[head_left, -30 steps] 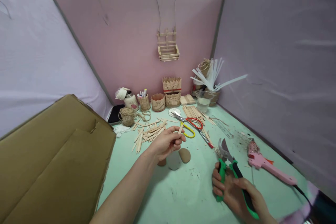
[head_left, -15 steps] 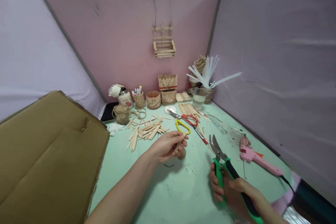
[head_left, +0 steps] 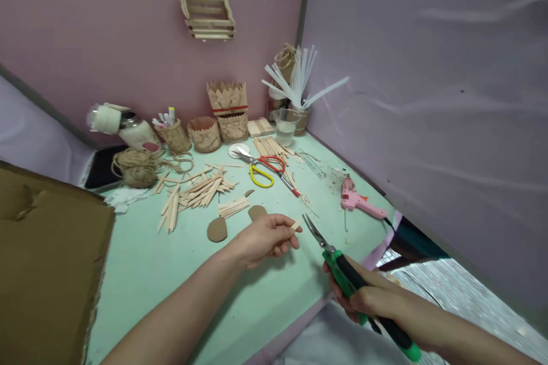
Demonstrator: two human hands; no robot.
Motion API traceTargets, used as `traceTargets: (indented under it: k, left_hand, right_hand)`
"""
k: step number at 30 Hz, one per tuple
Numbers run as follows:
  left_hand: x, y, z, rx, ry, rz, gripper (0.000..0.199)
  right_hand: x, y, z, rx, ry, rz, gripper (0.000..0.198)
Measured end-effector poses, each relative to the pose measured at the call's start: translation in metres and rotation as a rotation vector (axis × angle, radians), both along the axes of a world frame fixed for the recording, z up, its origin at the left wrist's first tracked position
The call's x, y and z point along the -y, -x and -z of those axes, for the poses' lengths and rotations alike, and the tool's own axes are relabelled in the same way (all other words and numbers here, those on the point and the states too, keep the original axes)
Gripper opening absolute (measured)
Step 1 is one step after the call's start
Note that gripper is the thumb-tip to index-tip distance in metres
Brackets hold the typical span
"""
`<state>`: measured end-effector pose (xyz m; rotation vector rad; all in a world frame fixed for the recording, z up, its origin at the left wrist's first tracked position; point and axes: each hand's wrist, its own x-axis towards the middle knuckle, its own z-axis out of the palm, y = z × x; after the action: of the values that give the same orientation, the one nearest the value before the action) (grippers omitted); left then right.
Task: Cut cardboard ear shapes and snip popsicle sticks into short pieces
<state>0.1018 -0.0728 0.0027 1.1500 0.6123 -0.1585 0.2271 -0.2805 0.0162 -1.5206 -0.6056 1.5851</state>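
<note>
Between the thumb and fingers of my left hand (head_left: pixel 272 239) is a short flat wooden stick (head_left: pixel 296 224), its pale end poking out to the right. My right hand (head_left: pixel 359 296) is wrapped round the green and black handles of pruning shears (head_left: pixel 334 256). The shears' blades, slightly apart, point up and left, a short way right of the stick and not touching it. Beyond my left hand lie two cardboard pieces, one rounded cardboard piece (head_left: pixel 217 229) in full view and another cardboard piece (head_left: pixel 257 213) partly hidden by the hand. A small row of sticks (head_left: pixel 233 207) lies behind them.
Loose wooden sticks (head_left: pixel 205 188), scissors (head_left: pixel 259 164) and a twine ball (head_left: pixel 135 168) lie farther back. A pink glue gun (head_left: pixel 362 203) rests at the right. Large cardboard (head_left: pixel 47 274) stands at the left. Decorated pots (head_left: pixel 204 136) and a water cup (head_left: pixel 286 127) line the back.
The view has swung right and down. The shears' blades have come closer to the stick in my left hand, and their gap looks narrower. Cardboard pieces now show beyond my left hand.
</note>
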Motion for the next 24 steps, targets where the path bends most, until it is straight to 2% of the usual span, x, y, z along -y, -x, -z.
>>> traceTargets:
  k: [4, 10, 15, 20, 24]
  left_hand:
    - [0.015, -0.004, 0.008, -0.027, 0.003, 0.057, 0.022]
    - [0.022, -0.007, 0.014, -0.020, 0.018, 0.063, 0.023]
    - [0.026, -0.008, 0.014, -0.029, 0.023, 0.094, 0.023]
    - [0.032, -0.009, 0.017, -0.035, 0.010, 0.130, 0.027]
    - [0.033, -0.009, 0.019, -0.029, 0.003, 0.145, 0.026]
  right_hand:
    - [0.008, 0.002, -0.010, 0.048, 0.058, -0.041, 0.022]
    - [0.027, 0.003, 0.005, 0.009, 0.157, 0.039, 0.042]
    - [0.031, 0.008, 0.012, -0.033, 0.202, 0.053, 0.047]
    - [0.025, 0.012, -0.004, -0.003, 0.146, -0.019, 0.022]
    - [0.023, 0.015, -0.012, -0.007, 0.156, -0.025, 0.022]
